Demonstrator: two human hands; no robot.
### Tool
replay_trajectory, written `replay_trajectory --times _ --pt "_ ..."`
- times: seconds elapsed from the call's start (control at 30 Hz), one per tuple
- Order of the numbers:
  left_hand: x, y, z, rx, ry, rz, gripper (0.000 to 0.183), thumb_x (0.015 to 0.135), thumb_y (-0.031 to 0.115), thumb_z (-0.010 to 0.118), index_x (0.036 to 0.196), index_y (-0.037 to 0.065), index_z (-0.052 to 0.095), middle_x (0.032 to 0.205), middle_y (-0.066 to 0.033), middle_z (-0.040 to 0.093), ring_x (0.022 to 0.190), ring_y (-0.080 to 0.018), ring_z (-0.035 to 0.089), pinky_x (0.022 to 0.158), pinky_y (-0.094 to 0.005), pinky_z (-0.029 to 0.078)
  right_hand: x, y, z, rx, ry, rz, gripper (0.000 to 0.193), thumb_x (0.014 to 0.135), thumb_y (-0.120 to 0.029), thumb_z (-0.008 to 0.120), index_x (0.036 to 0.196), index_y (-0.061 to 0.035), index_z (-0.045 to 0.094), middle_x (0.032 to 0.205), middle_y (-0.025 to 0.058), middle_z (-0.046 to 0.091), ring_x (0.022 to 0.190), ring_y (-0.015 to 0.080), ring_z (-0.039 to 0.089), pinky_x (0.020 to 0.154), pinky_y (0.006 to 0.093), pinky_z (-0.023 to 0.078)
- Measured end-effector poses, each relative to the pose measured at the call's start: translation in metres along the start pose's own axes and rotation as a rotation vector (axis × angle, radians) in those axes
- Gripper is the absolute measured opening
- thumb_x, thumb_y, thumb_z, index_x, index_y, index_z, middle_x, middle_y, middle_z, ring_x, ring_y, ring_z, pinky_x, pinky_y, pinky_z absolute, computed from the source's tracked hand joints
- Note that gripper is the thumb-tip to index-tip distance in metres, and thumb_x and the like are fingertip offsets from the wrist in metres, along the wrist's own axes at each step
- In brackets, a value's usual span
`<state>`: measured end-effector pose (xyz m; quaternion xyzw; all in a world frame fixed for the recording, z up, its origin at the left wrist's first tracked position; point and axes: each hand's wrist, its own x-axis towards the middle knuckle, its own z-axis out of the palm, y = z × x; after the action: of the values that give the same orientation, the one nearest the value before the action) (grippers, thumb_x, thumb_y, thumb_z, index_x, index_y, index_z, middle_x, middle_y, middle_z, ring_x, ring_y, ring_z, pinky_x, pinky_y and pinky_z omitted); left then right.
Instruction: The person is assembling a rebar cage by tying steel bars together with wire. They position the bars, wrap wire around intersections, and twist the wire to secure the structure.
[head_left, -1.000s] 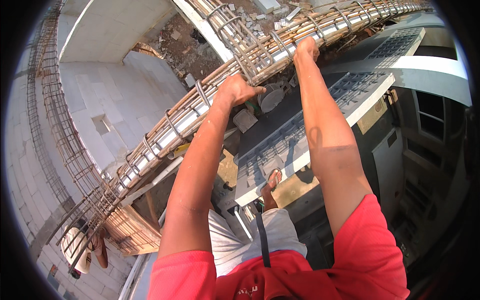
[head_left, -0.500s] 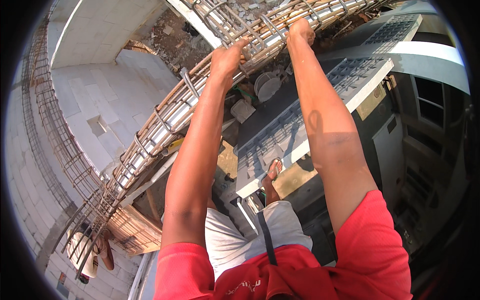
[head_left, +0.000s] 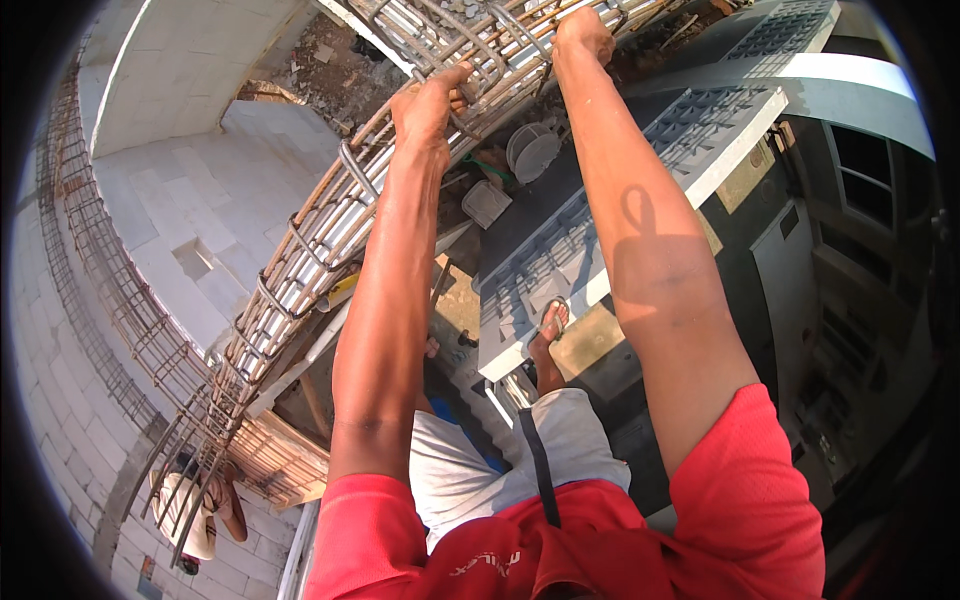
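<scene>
The left hand (head_left: 421, 112) has its grip curled down over bars of the rebar cage (head_left: 322, 214), thumb along the top and fingers folded in; the right hand (head_left: 583, 40) is fisted at the cage's near edge, apparently round an outer bar, though its back hides the exact hold. Judged from this, the cage is best handled with both grips level and wrists straight, thumbs clear of the places where a stirrup (head_left: 357, 168) crosses the long bars, since fingers could be pinched there. The cage runs diagonally over a pale strip, seemingly a wall top, its lower-left end beside slatted wooden formwork (head_left: 285, 455). Below, one foot (head_left: 553, 318) in a flip-flop rests at the near edge of a grey slab (head_left: 520, 285), so any pull should be short and balanced. A co-worker (head_left: 188, 508) is near the cage's lower-left end; sudden jolts there seem risky.
</scene>
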<state>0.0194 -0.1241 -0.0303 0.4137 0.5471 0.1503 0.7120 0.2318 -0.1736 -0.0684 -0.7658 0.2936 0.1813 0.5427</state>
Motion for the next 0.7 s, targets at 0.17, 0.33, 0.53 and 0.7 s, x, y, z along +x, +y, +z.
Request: replay_trajectory --times 0.17,0.33,0.53,0.7 --pt "-0.002 -0.003 -0.006 0.0 -0.063 0.014 0.038 0.089 0.028 0.091 0.108 -0.002 0.077 0.089 -0.0062 0.07 0.076 -0.0129 0.062 0.077 -0.0276 0.053 -0.004 -0.004 0.0 -0.067 0.028 -0.043 0.056 0.098 -0.03 0.062 0.131 0.015 0.064 0.131 0.0321 0.073 0.116 0.0417 0.076 0.101 0.0472 0.062" --pt "0.009 -0.009 -0.005 0.11 -0.035 0.035 0.044 0.088 0.03 0.093 0.109 -0.006 0.076 0.098 -0.0114 0.076 0.082 -0.0166 0.068 0.08 -0.0281 0.054 0.02 -0.002 0.007 -0.077 -0.04 -0.076 0.056 0.098 -0.031 0.061 0.13 0.0144 0.065 0.13 0.032 0.073 0.115 0.0408 0.076 0.1 0.0469 0.062" --pt "-0.023 -0.001 -0.034 0.881 -0.234 0.238 0.051 0.1 0.044 0.077 0.133 0.004 0.079 0.123 -0.0202 0.079 0.114 -0.0312 0.074 0.103 -0.0388 0.055 0.045 0.027 0.003 -0.131 -0.149 -0.156 0.057 0.097 -0.033 0.06 0.13 0.0136 0.066 0.129 0.0318 0.073 0.115 0.0397 0.076 0.099 0.0464 0.062" --pt "-0.043 -0.006 -0.041 1.176 -0.276 0.217 0.059 0.084 0.025 0.08 0.138 0.002 0.071 0.132 -0.0279 0.075 0.126 -0.0353 0.072 0.107 -0.046 0.055 0.052 0.038 0.002 -0.14 -0.222 -0.195 0.057 0.097 -0.034 0.06 0.129 0.0129 0.067 0.128 0.0316 0.074 0.114 0.0389 0.076 0.098 0.046 0.061"
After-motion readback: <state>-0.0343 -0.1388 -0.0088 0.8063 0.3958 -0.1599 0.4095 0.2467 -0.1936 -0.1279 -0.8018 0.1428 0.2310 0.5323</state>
